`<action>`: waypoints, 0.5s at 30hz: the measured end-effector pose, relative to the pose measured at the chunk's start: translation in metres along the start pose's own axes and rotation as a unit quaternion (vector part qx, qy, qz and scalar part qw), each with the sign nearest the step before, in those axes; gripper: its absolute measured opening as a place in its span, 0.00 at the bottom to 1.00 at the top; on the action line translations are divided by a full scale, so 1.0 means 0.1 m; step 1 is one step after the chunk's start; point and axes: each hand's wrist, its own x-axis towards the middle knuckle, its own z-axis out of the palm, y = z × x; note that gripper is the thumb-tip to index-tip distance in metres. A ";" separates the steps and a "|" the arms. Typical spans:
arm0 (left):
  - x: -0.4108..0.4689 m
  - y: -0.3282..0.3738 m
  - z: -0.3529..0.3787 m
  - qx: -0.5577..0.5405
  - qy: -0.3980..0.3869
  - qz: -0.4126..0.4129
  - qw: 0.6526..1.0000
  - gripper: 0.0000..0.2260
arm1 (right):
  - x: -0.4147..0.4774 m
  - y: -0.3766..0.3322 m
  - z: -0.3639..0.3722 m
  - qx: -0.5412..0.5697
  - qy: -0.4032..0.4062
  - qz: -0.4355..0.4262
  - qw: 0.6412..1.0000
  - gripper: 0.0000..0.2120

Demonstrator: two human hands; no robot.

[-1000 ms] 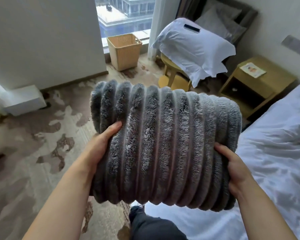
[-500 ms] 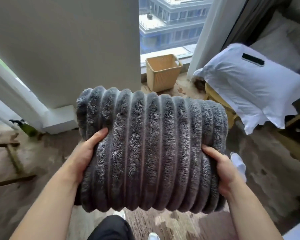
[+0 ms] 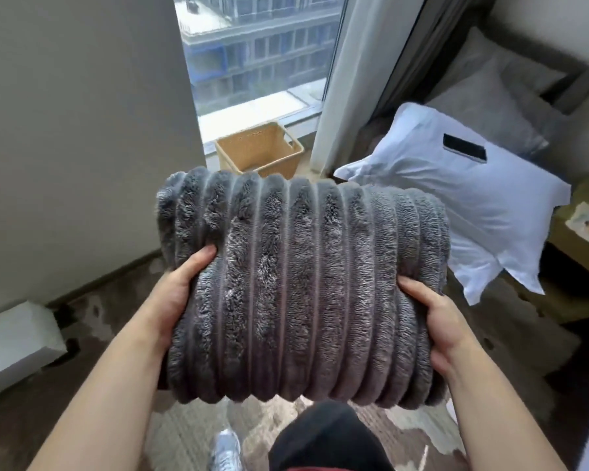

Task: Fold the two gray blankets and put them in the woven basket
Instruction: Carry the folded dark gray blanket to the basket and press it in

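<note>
Blanket (image 3: pixel 303 283), gray and folded, is gripped between left hand (image 3: pixel 181 294) and right hand (image 3: pixel 436 324).

Left hand (image 3: pixel 176 297) and right hand (image 3: pixel 437 322) held out in front, clasping folded blanket (image 3: pixel 303 283) at either end, thumbs (image 3: pixel 198 263) uppermost

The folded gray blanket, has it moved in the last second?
Yes. The gray blanket, gripped by the left hand and right hand, has been carried toward the woven basket; the basket now looks larger, just beyond the blanket's far edge.
</note>
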 end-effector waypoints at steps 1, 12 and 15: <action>0.23 0.13 0.10 0.008 -0.022 0.000 1.000 0.35 | 0.15 -0.08 0.00 0.014 0.012 0.000 1.000 0.23; 2.90 1.43 1.18 0.099 -0.013 0.026 0.995 0.28 | 2.90 -1.15 0.40 0.074 0.043 0.088 0.992 0.27; 3.36 1.95 1.29 0.082 0.013 0.052 0.995 0.28 | 3.64 -1.64 0.79 0.070 -0.004 0.111 0.991 0.25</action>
